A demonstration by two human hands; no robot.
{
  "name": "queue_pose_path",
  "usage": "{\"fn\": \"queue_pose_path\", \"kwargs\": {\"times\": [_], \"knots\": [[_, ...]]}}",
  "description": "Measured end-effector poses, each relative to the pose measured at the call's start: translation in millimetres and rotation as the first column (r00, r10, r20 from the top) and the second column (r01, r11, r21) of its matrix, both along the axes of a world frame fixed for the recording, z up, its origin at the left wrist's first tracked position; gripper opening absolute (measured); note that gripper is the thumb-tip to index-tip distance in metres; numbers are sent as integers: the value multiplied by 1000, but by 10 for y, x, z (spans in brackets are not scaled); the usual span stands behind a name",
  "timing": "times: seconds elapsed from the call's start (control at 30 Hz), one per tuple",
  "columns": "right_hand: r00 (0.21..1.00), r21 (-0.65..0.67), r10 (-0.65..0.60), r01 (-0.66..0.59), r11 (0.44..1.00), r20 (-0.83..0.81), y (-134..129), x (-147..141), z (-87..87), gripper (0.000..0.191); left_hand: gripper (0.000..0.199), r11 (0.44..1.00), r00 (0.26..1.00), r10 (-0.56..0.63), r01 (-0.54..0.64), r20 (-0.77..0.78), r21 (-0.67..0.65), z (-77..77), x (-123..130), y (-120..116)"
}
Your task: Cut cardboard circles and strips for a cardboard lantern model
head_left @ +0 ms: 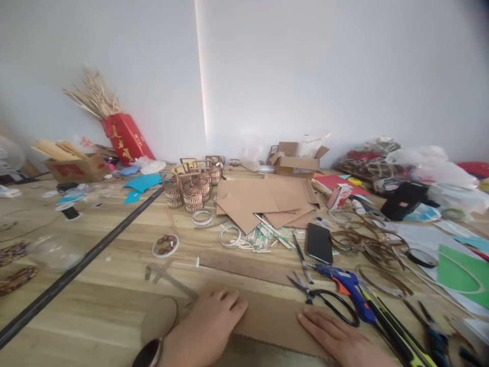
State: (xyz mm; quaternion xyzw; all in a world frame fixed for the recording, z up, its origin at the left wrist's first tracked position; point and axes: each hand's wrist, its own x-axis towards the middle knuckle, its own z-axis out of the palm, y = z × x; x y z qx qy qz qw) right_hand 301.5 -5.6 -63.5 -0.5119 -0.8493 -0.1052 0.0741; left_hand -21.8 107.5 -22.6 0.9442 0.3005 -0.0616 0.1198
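Note:
A long brown cardboard strip point(271, 318) lies near the table's front edge. My left hand point(216, 318) rests on its left end, fingers slightly bent and apart. On the strip's right part, my right hand point(340, 334) lies flat with the fingers stretched out. Neither hand is closed around anything. A cardboard disc point(158, 318) sits left of my left wrist, which wears a dark watch point(148, 352). Just beyond the strip are a narrower cardboard piece point(244, 267) and a patterned strip point(173, 280). Black-handled scissors point(324, 298) lie beyond my right hand.
Right of the scissors are a blue glue gun point(351, 288), a yellow-black utility knife point(397, 329) and pliers point(431, 326). A phone point(319, 243) lies near brown strip coils point(367, 239). Cardboard sheets point(263, 196), small woven baskets point(193, 196) and tape rolls point(229, 236) stand farther back.

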Motion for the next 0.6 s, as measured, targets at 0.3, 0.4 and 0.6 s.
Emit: {"fn": "queue_pose_path", "kwargs": {"times": [0.3, 0.4, 0.6], "knots": [[999, -49, -48, 48, 998, -1, 193, 43, -228, 89, 63, 998, 994, 64, -61, -94, 33, -239, 106, 36], [995, -170, -87, 77, 982, -55, 101, 27, -118, 86, 72, 993, 993, 67, -76, -101, -85, -105, 3, -16], [971, -392, -172, 94, 915, -168, 83, 41, 95, 83, 108, 913, 896, 382, -404, -228, -54, 97, -615, 259]]}}
